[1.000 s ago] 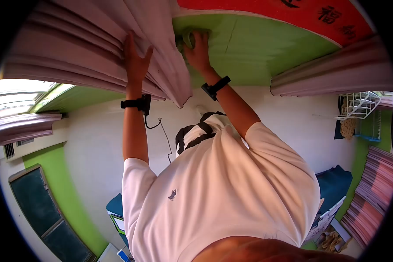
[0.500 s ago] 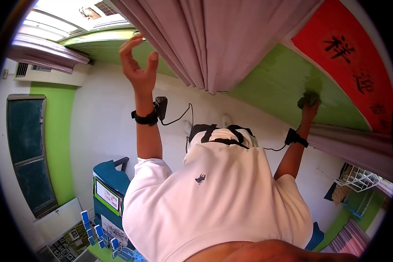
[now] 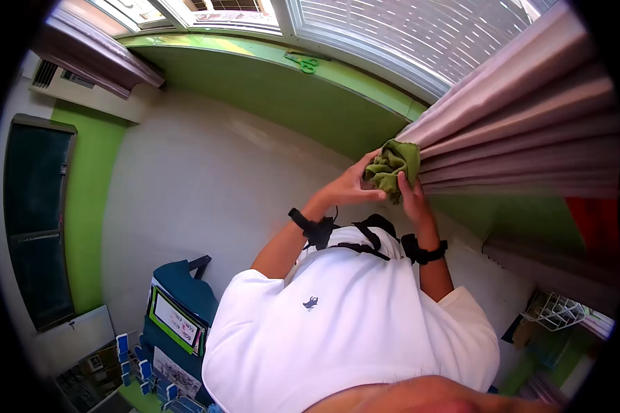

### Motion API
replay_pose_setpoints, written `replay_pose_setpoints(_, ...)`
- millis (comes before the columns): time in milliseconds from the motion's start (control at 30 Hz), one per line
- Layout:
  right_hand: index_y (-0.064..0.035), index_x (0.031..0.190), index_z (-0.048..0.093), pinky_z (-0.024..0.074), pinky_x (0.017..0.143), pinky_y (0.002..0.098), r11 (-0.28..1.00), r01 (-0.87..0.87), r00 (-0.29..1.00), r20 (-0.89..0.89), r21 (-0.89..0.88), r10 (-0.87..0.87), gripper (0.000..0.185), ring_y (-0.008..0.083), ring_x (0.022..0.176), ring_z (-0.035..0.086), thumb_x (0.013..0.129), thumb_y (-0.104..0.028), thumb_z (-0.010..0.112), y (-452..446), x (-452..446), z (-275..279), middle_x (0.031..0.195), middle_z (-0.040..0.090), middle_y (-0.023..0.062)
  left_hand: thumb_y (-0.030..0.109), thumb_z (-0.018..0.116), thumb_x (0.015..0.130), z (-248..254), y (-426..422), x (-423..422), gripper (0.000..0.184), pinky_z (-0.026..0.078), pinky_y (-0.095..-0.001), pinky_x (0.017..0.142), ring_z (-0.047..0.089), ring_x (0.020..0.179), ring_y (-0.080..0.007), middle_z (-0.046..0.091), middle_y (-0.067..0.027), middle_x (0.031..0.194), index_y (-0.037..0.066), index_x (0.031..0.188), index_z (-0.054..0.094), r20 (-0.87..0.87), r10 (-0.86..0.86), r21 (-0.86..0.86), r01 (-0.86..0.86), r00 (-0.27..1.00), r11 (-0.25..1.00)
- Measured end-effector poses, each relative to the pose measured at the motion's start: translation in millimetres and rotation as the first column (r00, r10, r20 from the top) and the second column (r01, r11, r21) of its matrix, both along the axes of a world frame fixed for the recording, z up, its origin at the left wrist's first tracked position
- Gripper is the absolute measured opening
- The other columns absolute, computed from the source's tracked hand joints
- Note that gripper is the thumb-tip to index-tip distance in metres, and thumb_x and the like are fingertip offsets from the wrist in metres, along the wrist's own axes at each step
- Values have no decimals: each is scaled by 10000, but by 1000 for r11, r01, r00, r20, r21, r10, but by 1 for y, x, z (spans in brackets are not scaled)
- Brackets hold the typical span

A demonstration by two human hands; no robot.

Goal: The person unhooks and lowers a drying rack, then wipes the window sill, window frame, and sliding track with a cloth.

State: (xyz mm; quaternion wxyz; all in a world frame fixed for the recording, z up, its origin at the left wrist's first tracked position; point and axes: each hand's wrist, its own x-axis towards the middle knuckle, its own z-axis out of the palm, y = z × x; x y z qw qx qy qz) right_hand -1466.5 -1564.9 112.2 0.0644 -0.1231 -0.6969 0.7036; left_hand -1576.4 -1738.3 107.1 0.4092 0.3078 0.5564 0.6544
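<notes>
The cloth [image 3: 401, 162] is bunched between both hands, just left of the edge of the curtain [image 3: 517, 120]; whether the two touch, I cannot tell. The right hand [image 3: 418, 205], nearer the curtain, grips it, thumb against the lower folds. The left hand [image 3: 348, 187], farther from the curtain, curves about the other side with thumb spread; how firmly its fingers press is unclear. If that hold is slack, a fold could slip and the cloth drop. A careless turn could rub it on the curtain. Scissors [image 3: 308, 65] lie on the sill [image 3: 241, 48], left of the curtain; a sweeping hand could knock them off.
</notes>
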Motion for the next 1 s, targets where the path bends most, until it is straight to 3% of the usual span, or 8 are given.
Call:
replay_pose_setpoints(133, 26, 1425, 409, 337, 1084, 319, 984, -175, 952, 252, -7, 171, 501, 188, 1264, 449, 1057, -307, 482, -44, -31, -8, 1371, 510, 105, 129, 701, 903, -49, -32, -21, 640, 510, -308, 917, 594, 1124, -171, 560, -85, 1325, 56, 1455, 387, -39, 290, -51, -291, 956, 955)
replay_pose_setpoints(300, 18, 1406, 441, 359, 1066, 323, 984, -136, 986, 116, 118, 122, 432, 174, 1201, 490, 1054, -232, 465, -67, -91, -42, 1298, 563, 115, 118, 640, 902, -43, -59, -91, 418, 484, -322, 945, 601, 1125, -189, 617, -130, 1252, 44, 1306, 562, -169, 488, -145, -511, 856, 847)
replay_pose_setpoints(433, -28, 1310, 533, 528, 802, 346, 991, -118, 986, 126, 66, 109, 325, 195, 903, 646, 997, -92, 472, -83, -171, -69, 1090, 668, 108, 116, 649, 885, -63, -68, -145, 415, 455, -329, 981, 588, 1153, -223, 603, -128, 1241, 64, 1290, 571, -223, 548, 135, -531, 806, 836)
replay_pose_setpoints(533, -69, 1295, 515, 536, 731, 402, 891, -377, 919, 227, 254, 324, 394, 330, 776, 679, 904, -27, 517, -82, -257, -72, 879, 681, 213, 147, 703, 838, -69, -92, -204, 351, 471, -369, 916, 596, 1039, -315, 587, -151, 1108, 25, 1142, 578, -476, 550, 69, -594, 686, 801)
replay_pose_setpoints(667, -99, 1425, 400, 496, 703, 421, 740, -312, 942, 96, 596, 321, 524, 375, 724, 630, 914, -20, 483, -116, -355, -45, 753, 623, 214, 150, 711, 827, -88, -144, -299, 313, 480, -396, 860, 591, 984, -343, 575, -157, 1055, 17, 1068, 562, -594, 536, -120, -725, 600, 678)
replay_pose_setpoints(833, -102, 1380, 508, 483, 878, 431, 718, -492, 815, -29, 492, 579, 584, 376, 915, 600, 826, 78, 470, -163, -443, -31, 985, 633, 196, 94, 702, 810, -69, -179, -386, 287, 483, -411, 822, 587, 953, -356, 561, -165, 1036, 12, 1041, 553, -692, 623, -50, -886, 364, 462)
replay_pose_setpoints(900, -84, 1330, 562, 455, 976, 407, 505, -585, 683, 50, 635, 729, 595, 357, 1092, 557, 781, 119, 461, -170, -467, -39, 1173, 588, 187, 66, 668, 802, -67, -181, -414, 255, 482, -420, 851, 586, 1003, -354, 559, -168, 1073, 15, 1036, 578, -718, 633, 21, -900, 289, 435)
replay_pose_setpoints(1000, -62, 1266, 583, 432, 1027, 397, 595, -502, 729, -64, 628, 682, 490, 349, 1188, 515, 804, 88, 511, -182, -491, -59, 1253, 555, 171, 56, 662, 799, -65, -177, -451, 317, 477, -446, 906, 572, 1074, -393, 556, -172, 1153, 48, 1110, 602, -766, 484, -95, -818, 424, 567)
